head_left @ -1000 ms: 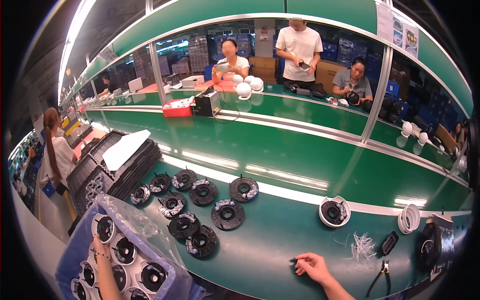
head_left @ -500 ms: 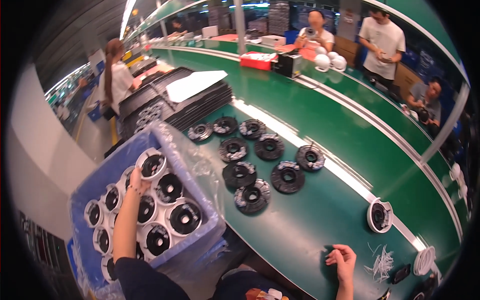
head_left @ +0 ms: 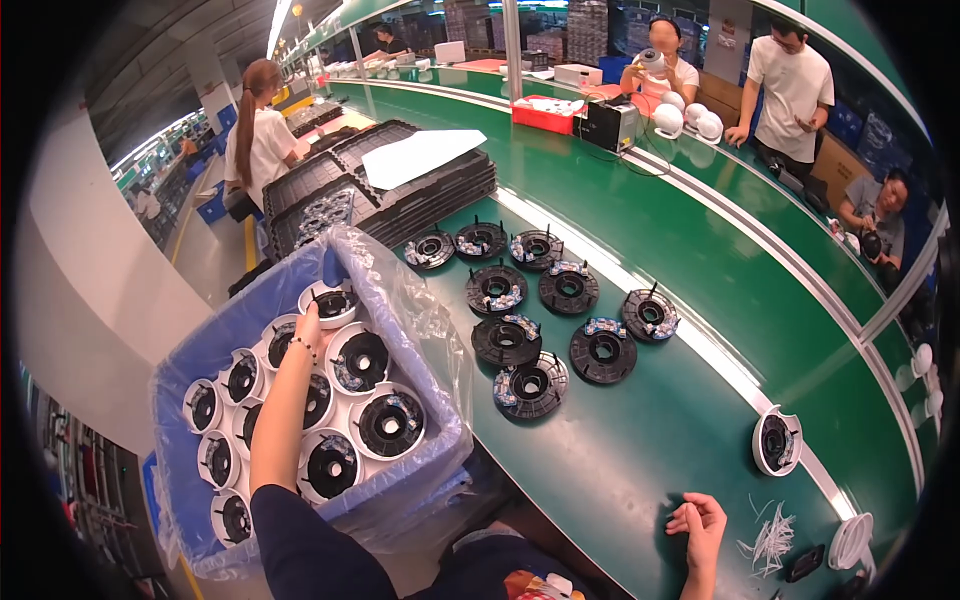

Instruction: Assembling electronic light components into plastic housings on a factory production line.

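Your left hand (head_left: 310, 322) grasps the near rim of a black-cored white housing (head_left: 335, 304) in the far corner of the blue bin (head_left: 390, 503), beside more housings of that kind. Your right hand (head_left: 703, 518), loosely curled around nothing visible, is over the green bench (head_left: 585, 450), well right of the bin. Nine black discs (head_left: 550, 291) lie right of the bin; stacked black trays (head_left: 440, 198) sit just beyond it.

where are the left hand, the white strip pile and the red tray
Left hand (head_left: 309, 326): head view, back of hand
White strip pile (head_left: 769, 542): head view, mid-heap
Red tray (head_left: 540, 121): head view, front wall
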### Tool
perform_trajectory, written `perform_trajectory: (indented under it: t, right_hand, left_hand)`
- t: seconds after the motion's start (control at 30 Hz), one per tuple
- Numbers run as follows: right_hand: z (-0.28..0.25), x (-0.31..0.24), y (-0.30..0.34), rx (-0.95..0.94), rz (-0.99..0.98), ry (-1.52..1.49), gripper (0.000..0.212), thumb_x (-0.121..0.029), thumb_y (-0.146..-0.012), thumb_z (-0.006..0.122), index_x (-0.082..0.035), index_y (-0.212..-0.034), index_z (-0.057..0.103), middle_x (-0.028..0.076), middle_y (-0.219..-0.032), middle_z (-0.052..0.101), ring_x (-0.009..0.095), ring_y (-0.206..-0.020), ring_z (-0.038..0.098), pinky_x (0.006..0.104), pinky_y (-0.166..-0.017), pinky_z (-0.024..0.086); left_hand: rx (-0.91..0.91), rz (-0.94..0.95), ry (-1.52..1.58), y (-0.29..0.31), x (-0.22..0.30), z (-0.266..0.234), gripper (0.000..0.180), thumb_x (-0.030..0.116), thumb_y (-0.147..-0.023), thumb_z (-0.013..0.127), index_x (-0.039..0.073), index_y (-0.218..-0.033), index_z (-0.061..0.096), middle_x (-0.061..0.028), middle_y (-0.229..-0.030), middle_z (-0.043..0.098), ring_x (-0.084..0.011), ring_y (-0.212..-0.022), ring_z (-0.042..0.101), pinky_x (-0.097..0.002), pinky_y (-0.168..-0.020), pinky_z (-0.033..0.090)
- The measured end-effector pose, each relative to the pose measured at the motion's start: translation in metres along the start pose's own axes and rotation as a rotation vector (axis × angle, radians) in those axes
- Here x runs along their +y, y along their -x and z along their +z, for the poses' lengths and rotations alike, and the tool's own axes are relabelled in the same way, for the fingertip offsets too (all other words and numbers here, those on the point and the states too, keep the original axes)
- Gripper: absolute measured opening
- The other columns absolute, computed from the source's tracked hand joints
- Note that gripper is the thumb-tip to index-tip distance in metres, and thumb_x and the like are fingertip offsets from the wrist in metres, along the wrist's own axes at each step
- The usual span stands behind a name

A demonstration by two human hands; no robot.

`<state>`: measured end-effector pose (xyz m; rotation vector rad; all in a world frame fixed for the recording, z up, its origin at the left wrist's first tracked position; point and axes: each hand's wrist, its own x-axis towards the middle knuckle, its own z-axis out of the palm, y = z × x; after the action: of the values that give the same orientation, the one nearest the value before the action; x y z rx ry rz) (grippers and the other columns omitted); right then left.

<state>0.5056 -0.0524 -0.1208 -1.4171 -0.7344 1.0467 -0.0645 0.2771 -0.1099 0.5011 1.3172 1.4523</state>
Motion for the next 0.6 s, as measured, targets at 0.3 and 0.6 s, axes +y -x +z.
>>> perform_trajectory:
  t: [0.3, 0.6]
  right_hand:
    - [0.002, 0.000, 0.002, -0.017, 0.003, 0.000, 0.016, -0.004, -0.082, 0.050, 0.005, -0.095, 0.051, 0.011, -0.071, 0.057, 0.015, -0.054, 0.056, 0.0237, -0.048, 0.049]
    - [-0.001, -0.001, 0.003, -0.010, 0.026, 0.006, 0.018, -0.005, -0.082, 0.052, 0.004, -0.097, 0.052, 0.011, -0.073, 0.058, 0.015, -0.057, 0.057, 0.0242, -0.051, 0.049]
  left_hand:
    - [0.174, 0.110, -0.808, -0.022, 0.029, -0.053, 0.029, 0.014, -0.080, 0.040, -0.013, -0.081, 0.051, -0.0239, -0.069, 0.059, -0.0327, -0.056, 0.062, -0.0340, -0.047, 0.053]
    - [0.345, 0.496, -1.488, -0.009, 0.025, -0.032, 0.023, 0.014, -0.069, 0.052, -0.005, -0.079, 0.060, -0.0258, -0.082, 0.059, -0.0357, -0.082, 0.059, -0.0405, -0.072, 0.045]
